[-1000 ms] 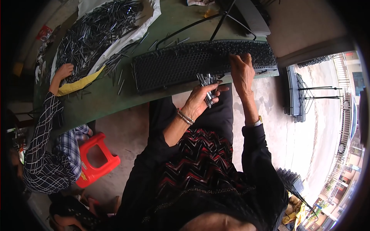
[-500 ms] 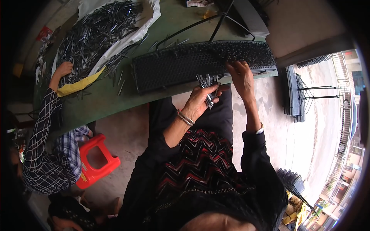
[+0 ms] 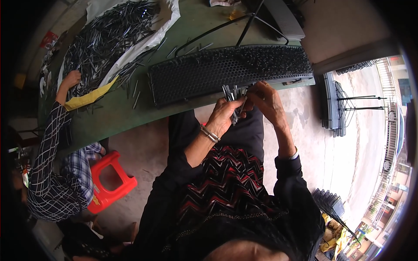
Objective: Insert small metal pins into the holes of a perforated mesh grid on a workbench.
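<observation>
My left hand (image 3: 223,115) is closed around a bundle of thin, shiny dark strips (image 3: 229,92), whose ends fan upward past the thumb. Close beside it, my right hand (image 3: 269,103) has its fingertips pinched together by the bundle; whatever lies between them is too small to make out. Just beyond both hands, a long black perforated panel (image 3: 187,80) rests at the table's near edge. Small dark pieces crowd the holes over its right and far part, while the holes on the left show bare.
On the green table (image 3: 143,115), a large heap of similar strips (image 3: 113,41) lies on a white sheet (image 3: 167,28). A co-worker's hand (image 3: 72,79) reaches into it from the left. A red stool (image 3: 124,187) stands below; racks of panels (image 3: 333,104) are at the right.
My right hand has come down and left from the panel's front edge to the strips in my left hand. The left hand keeps its hold, nearly still.
</observation>
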`<state>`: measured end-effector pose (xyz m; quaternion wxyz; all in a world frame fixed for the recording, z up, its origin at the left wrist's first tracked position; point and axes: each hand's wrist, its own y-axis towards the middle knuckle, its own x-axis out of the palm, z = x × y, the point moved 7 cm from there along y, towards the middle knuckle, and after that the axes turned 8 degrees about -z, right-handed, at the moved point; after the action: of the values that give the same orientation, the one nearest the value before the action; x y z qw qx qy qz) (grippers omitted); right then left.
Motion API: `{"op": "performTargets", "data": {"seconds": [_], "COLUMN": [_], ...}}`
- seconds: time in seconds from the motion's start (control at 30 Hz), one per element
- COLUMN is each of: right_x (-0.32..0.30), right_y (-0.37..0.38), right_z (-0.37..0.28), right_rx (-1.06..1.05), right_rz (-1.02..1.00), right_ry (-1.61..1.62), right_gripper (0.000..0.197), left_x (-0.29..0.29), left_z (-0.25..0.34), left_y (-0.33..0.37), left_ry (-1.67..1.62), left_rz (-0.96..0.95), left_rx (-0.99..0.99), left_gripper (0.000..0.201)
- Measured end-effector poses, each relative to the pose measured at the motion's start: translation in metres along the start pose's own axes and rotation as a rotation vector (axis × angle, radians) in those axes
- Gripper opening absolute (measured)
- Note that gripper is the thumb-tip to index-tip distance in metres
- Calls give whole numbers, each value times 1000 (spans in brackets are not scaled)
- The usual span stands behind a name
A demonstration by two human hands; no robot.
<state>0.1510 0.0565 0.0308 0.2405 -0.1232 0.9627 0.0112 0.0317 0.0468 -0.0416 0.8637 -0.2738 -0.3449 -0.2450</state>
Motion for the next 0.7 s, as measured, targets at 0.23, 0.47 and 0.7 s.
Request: {"op": "performTargets", "data": {"seconds": [0.23,0.47,0.7], "right_x": [-10,0,-8], "right_y": [-2,-2,-2], "right_z": [13,-1,10], "right_rx": [150,158,147], "right_rz": [154,35,6], "right_ry": [91,334,227], "right_gripper": [14,20,16], "left_x": [10,7,12], "left_z": [4,8,9], "left_y": [-6,-7,-7], "left_ry": [78,150,184], "left_rz": [3,35,-31], "left_rx": [-45,-34,-85], "left_gripper": [14,15,15]}}
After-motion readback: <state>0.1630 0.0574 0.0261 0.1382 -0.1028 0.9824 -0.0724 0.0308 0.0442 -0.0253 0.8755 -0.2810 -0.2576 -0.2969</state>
